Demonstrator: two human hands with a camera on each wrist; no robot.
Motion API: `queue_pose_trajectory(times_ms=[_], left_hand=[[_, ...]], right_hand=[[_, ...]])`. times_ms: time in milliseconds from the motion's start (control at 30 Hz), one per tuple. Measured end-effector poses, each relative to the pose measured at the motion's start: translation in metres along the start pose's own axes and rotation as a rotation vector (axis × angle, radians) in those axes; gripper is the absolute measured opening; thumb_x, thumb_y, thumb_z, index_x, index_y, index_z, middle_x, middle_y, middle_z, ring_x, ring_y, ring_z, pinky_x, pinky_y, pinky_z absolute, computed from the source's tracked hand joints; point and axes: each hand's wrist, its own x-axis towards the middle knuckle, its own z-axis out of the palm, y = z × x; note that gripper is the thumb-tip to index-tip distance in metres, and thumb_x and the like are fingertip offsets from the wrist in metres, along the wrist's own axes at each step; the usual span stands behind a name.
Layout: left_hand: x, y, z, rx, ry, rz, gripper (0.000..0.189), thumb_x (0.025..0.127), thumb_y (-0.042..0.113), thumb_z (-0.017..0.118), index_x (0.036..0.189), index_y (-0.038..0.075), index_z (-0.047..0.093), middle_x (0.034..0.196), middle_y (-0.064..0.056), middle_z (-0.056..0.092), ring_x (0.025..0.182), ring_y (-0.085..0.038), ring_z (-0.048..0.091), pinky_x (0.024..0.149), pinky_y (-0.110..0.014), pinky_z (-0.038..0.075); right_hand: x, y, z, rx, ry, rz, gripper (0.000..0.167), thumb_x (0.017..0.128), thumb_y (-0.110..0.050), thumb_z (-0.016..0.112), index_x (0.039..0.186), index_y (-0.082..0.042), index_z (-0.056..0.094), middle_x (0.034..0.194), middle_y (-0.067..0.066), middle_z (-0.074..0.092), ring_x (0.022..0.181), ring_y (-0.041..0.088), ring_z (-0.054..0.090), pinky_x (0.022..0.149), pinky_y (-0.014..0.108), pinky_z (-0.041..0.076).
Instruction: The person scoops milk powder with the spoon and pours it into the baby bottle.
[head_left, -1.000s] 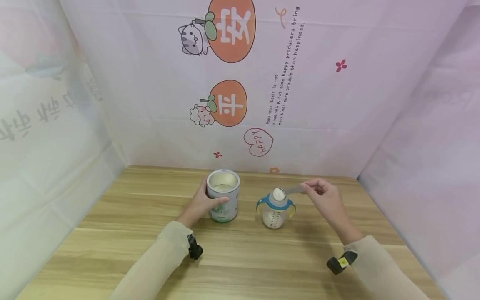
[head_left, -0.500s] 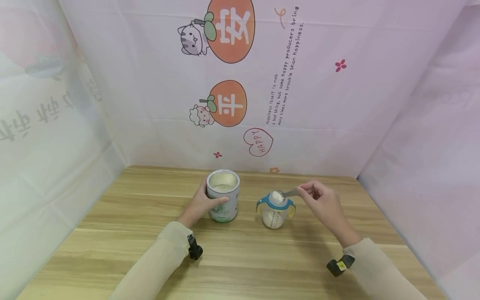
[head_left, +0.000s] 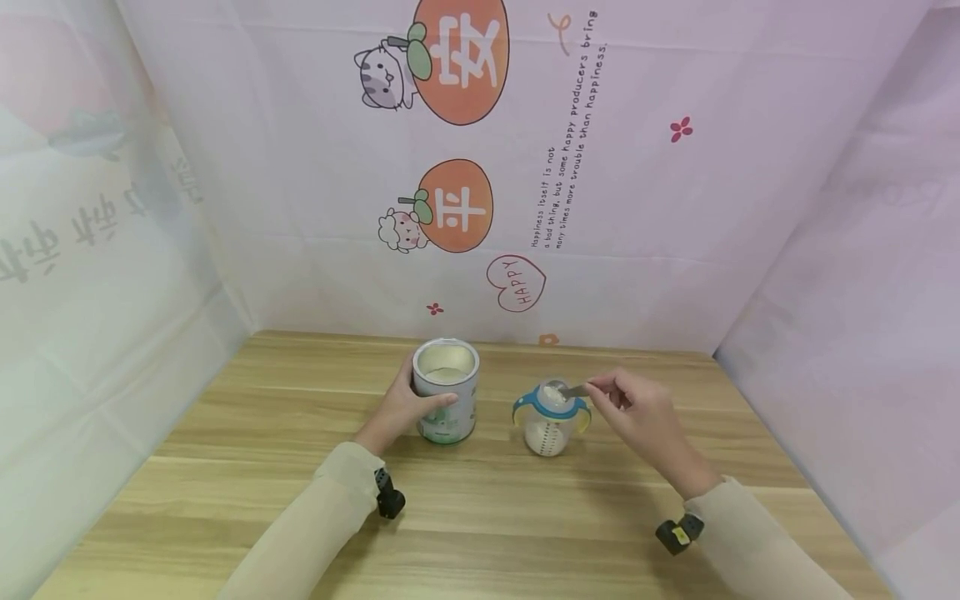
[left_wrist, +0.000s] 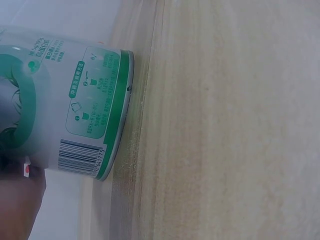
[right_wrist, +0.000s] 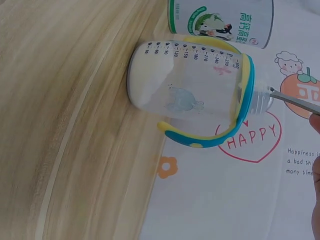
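I have a narrow passage between the can [head_left: 461,419] and the bottle [right_wrist: 202,75], and wide room on the near tabletop [head_left: 510,533] between my sleeves [head_left: 318,512]. My left hand [head_left: 405,407] blocks the can's left, spoon [head_left: 577,391] and right hand [head_left: 641,410] the bottle's right; the backdrop [head_left: 637,283] closes the far side.

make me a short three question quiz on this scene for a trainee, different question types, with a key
1. Multiple choice. Which holds the spoon: a) left hand, b) right hand?
2. True or false: the left hand grips the can, whose top is open.
3. Fill the gap: the bottle has handles in blue and ____.

Key: 1. b; 2. True; 3. Yellow.
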Motion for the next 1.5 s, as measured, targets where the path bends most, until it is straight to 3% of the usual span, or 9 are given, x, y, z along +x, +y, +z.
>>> queue_pose_trajectory(times_ms=[100, 200, 267, 600, 833, 933, 1167, 1300, 1500], left_hand=[[-0.003, 0.003, 0.001, 0.000, 0.002, 0.002, 0.098, 0.083, 0.026, 0.085, 0.157, 0.018, 0.020, 0.153, -0.020, 0.037, 0.141, -0.039, 0.034, 0.114, -0.060, 0.026], [-0.003, 0.003, 0.001, -0.007, -0.003, 0.007, 0.098, 0.084, 0.025, 0.085, 0.157, 0.018, 0.020, 0.153, -0.020, 0.037, 0.141, -0.039, 0.034, 0.114, -0.060, 0.026], [-0.003, 0.003, 0.001, -0.015, -0.006, 0.010, 0.098, 0.084, 0.024, 0.084, 0.158, 0.018, 0.019, 0.153, -0.020, 0.036, 0.141, -0.039, 0.034, 0.114, -0.060, 0.026], [-0.004, 0.004, 0.000, 0.011, 0.009, -0.018, 0.100, 0.083, 0.027, 0.085, 0.158, 0.017, 0.019, 0.154, -0.020, 0.037, 0.141, -0.037, 0.035, 0.114, -0.059, 0.027], [0.014, -0.030, -0.001, 0.008, 0.030, -0.007, 0.104, 0.080, 0.034, 0.087, 0.157, 0.025, 0.019, 0.153, -0.013, 0.039, 0.141, -0.034, 0.036, 0.114, -0.060, 0.026], [0.014, -0.026, -0.002, 0.010, 0.020, -0.022, 0.104, 0.082, 0.030, 0.086, 0.159, 0.023, 0.016, 0.155, -0.016, 0.036, 0.142, -0.035, 0.033, 0.115, -0.059, 0.025], [0.000, -0.002, 0.000, -0.001, -0.006, -0.008, 0.101, 0.084, 0.028, 0.084, 0.158, 0.017, 0.016, 0.155, -0.021, 0.034, 0.142, -0.037, 0.033, 0.115, -0.060, 0.025], [-0.003, 0.001, 0.000, -0.001, -0.003, -0.007, 0.102, 0.084, 0.028, 0.084, 0.158, 0.017, 0.017, 0.155, -0.021, 0.035, 0.142, -0.038, 0.033, 0.115, -0.060, 0.025], [-0.003, 0.002, 0.001, -0.020, -0.004, -0.008, 0.101, 0.085, 0.025, 0.084, 0.159, 0.017, 0.016, 0.154, -0.020, 0.035, 0.142, -0.038, 0.033, 0.115, -0.059, 0.024]], right_hand=[[0.000, -0.002, 0.000, -0.025, -0.012, -0.059, 0.008, 0.091, -0.016, 0.075, 0.092, -0.008, 0.072, 0.069, -0.009, 0.059, 0.056, 0.004, 0.043, 0.049, 0.012, 0.032], [0.000, -0.004, 0.001, -0.060, -0.043, -0.117, 0.031, 0.101, -0.034, 0.061, 0.091, -0.007, 0.071, 0.071, -0.007, 0.059, 0.058, 0.004, 0.044, 0.050, 0.012, 0.033], [0.000, -0.005, 0.001, -0.075, -0.060, -0.159, 0.039, 0.104, -0.039, 0.053, 0.091, -0.006, 0.070, 0.073, -0.006, 0.060, 0.061, 0.004, 0.046, 0.051, 0.012, 0.035], [-0.001, -0.003, 0.003, -0.096, -0.066, -0.323, 0.035, 0.106, -0.029, 0.051, 0.090, -0.004, 0.070, 0.078, -0.001, 0.065, 0.063, 0.007, 0.054, 0.055, 0.012, 0.046], [0.002, -0.006, 0.002, -0.145, -0.015, -0.453, 0.034, 0.107, -0.024, 0.050, 0.089, -0.004, 0.071, 0.076, -0.001, 0.063, 0.064, 0.009, 0.054, 0.054, 0.017, 0.047], [0.003, -0.006, 0.000, -0.144, -0.013, -0.482, 0.033, 0.107, -0.022, 0.051, 0.090, -0.003, 0.072, 0.076, -0.001, 0.064, 0.064, 0.010, 0.055, 0.055, 0.018, 0.048], [0.004, -0.009, -0.004, -0.139, -0.012, -0.541, 0.029, 0.105, -0.015, 0.053, 0.091, 0.000, 0.073, 0.079, 0.002, 0.067, 0.064, 0.012, 0.057, 0.057, 0.019, 0.051], [0.004, -0.009, -0.004, -0.134, 0.005, -0.557, 0.028, 0.105, -0.013, 0.054, 0.091, 0.001, 0.073, 0.078, 0.003, 0.066, 0.062, 0.012, 0.056, 0.055, 0.019, 0.050], [0.002, -0.006, -0.003, -0.143, 0.023, -0.505, 0.031, 0.106, -0.019, 0.054, 0.089, -0.001, 0.072, 0.075, 0.000, 0.062, 0.061, 0.010, 0.053, 0.052, 0.017, 0.047]])
